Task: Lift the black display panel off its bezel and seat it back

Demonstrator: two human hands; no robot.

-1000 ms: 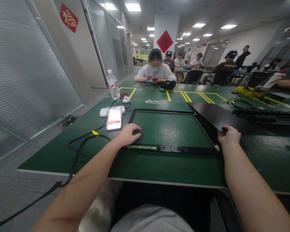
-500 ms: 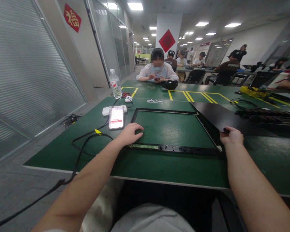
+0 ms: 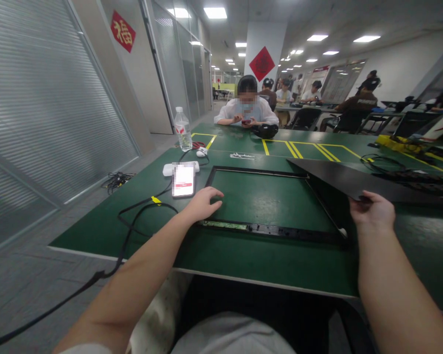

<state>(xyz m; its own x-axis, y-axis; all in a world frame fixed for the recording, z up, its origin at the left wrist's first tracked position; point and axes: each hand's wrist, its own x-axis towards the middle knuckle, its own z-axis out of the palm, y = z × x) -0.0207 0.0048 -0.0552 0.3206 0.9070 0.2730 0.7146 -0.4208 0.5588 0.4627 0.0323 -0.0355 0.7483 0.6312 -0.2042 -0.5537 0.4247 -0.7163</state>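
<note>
On the green table [image 3: 133, 231] lies a thin black rectangular frame [image 3: 295, 231], resembling a screen bezel, with a green strip along its near side. My left hand [image 3: 204, 204] rests over the frame's left side, thumb and forefinger apart with nothing between them. At the right, my right hand [image 3: 375, 211] grips the near edge of a thin, flat dark panel [image 3: 335, 176]. The panel tilts up, its far left corner by the frame's far right corner. Part of the frame's left side is hidden under my left hand.
Left of the frame are a lit phone [image 3: 183, 181], a white case [image 3: 169, 170], a black cable [image 3: 127, 223] and a water bottle [image 3: 183, 130]. Small white pieces [image 3: 241, 156] lie beyond it. A person [image 3: 247, 105] sits opposite. Dark parts [image 3: 409, 179] lie at the right.
My right hand has moved a little to the right with the panel's edge, and its palm has turned more into view. The left hand stays on the frame. The whole view has shifted slightly.
</note>
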